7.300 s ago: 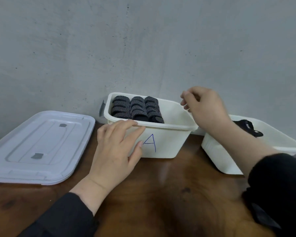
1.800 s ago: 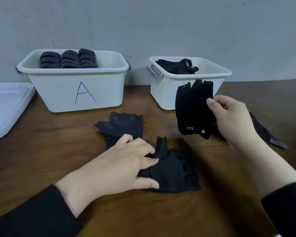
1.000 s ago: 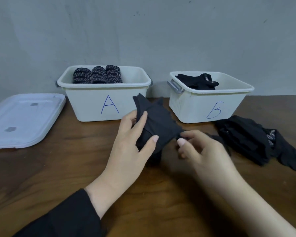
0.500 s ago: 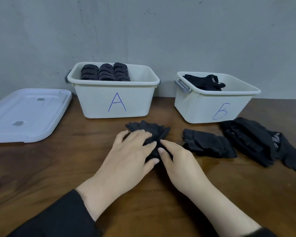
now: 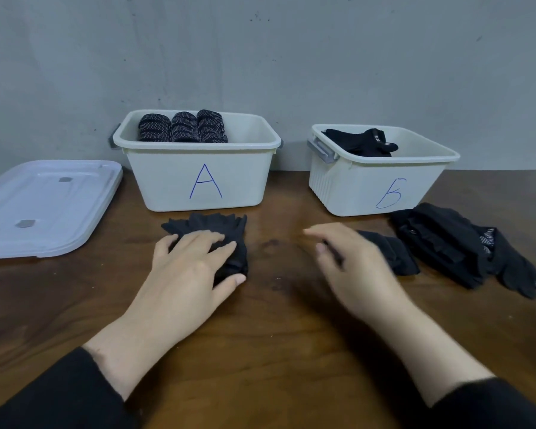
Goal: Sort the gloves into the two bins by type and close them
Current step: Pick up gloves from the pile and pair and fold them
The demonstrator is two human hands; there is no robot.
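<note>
- Flat and spread, the left hand (image 5: 192, 274) presses down on a folded black glove (image 5: 217, 235) that lies on the wooden table (image 5: 276, 351); it does not pinch it.
- That glove sits just in front of the white bin marked A (image 5: 198, 178), close to it but apart, with its finger ends pointing toward the bin.
- Over the table hangs the right hand (image 5: 356, 267), blurry, with its fingers loose and open and nothing in them.
- Its fingertips (image 5: 321, 249) point left, and behind it lies a second folded black glove (image 5: 393, 255). I cannot tell if the hand touches this glove.
- To the right of that glove is a pile of black gloves (image 5: 446, 246), in front of the white bin marked B (image 5: 381, 187). One long glove with grey marks (image 5: 517, 270) sticks out at the right end of the pile.
- Bin A holds three rolled dark gloves with pale dots (image 5: 183, 126), side by side at its left end.
- Bin B holds a flat black glove with small white letters (image 5: 359, 142), and it has a grey clip (image 5: 322, 150) on its left side.
- Both bins are open and stand well apart near the grey wall (image 5: 260, 57).
- One white lid (image 5: 44, 205) lies flat on the table, left of bin A.
- Black sleeves (image 5: 59, 394) cover both arms.
</note>
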